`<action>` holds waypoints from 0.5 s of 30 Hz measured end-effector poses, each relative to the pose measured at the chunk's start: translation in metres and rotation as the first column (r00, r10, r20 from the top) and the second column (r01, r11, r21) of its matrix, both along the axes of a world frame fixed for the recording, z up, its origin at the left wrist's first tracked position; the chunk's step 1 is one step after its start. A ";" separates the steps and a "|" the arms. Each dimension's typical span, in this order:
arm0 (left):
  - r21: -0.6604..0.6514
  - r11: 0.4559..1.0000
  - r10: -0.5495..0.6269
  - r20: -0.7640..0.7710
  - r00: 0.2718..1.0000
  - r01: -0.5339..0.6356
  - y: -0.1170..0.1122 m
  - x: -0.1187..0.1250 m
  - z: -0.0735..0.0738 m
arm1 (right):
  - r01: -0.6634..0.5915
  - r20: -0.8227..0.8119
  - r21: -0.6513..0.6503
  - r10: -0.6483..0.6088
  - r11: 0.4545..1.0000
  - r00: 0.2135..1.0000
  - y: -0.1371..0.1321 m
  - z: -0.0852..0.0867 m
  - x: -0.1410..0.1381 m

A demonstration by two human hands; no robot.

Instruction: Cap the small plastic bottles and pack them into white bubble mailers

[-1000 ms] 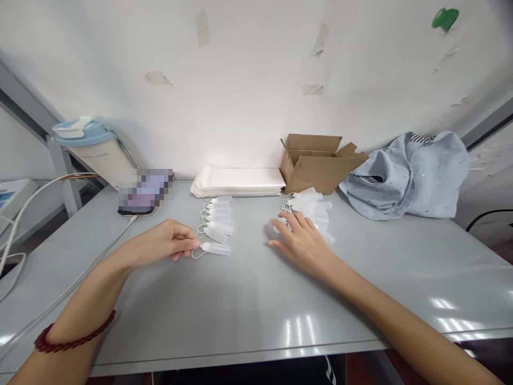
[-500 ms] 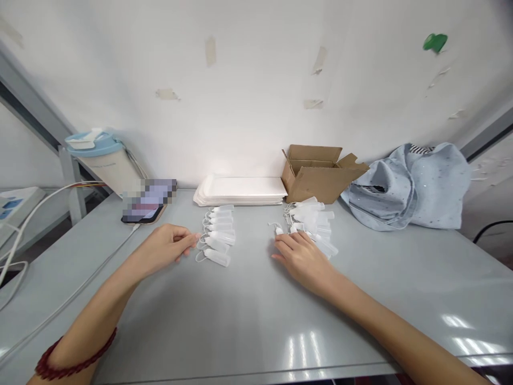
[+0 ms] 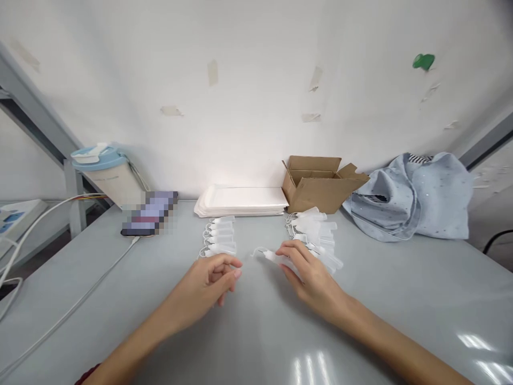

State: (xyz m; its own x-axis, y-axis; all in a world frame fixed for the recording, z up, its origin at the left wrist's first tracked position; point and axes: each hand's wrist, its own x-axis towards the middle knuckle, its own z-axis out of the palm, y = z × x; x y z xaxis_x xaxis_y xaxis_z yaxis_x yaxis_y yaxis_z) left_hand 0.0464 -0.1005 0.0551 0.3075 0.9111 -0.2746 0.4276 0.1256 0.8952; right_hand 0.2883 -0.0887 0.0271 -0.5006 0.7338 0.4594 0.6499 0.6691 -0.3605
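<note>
On the grey table point(image 3: 256, 331) lie two groups of small translucent plastic bottles with tethered caps. A neat row of bottles point(image 3: 219, 235) lies left of centre, and a loose pile of bottles point(image 3: 318, 235) lies to the right. My right hand point(image 3: 310, 272) pinches one small bottle point(image 3: 269, 255) by its body, the cap loop pointing left. My left hand point(image 3: 210, 283) hovers just in front of the row, fingers loosely curled with nothing in them, close to the held bottle.
At the back stand a stack of white flat bags point(image 3: 240, 200), an open cardboard box point(image 3: 320, 184) and a light blue garment point(image 3: 412, 195). A phone point(image 3: 150, 214) with a white cable point(image 3: 72, 310) and a lidded tub point(image 3: 106, 174) are at the left.
My right hand picked one bottle from the right pile and brought it toward the centre. My left hand left the row and moved right toward it. The camera tilted down.
</note>
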 end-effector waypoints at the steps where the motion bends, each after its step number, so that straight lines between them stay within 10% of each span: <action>1: -0.005 1.000 0.009 0.015 1.000 -0.009 -0.002 0.003 -0.001 | -0.021 -0.047 0.002 0.021 1.000 0.999 -0.001 0.001 -0.001; 15: -0.086 0.995 -0.036 0.197 0.980 0.054 -0.002 0.013 -0.005 | -0.212 -0.059 0.115 0.220 0.970 0.974 -0.014 0.005 -0.008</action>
State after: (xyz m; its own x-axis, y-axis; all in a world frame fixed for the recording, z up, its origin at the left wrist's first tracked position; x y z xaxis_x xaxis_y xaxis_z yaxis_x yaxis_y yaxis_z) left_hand 0.0590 -0.1022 0.0501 0.4032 0.8691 -0.2865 0.2532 0.1949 0.9476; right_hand 0.2802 -0.1030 0.0324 -0.6049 0.5565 0.5696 0.4612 0.8279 -0.3191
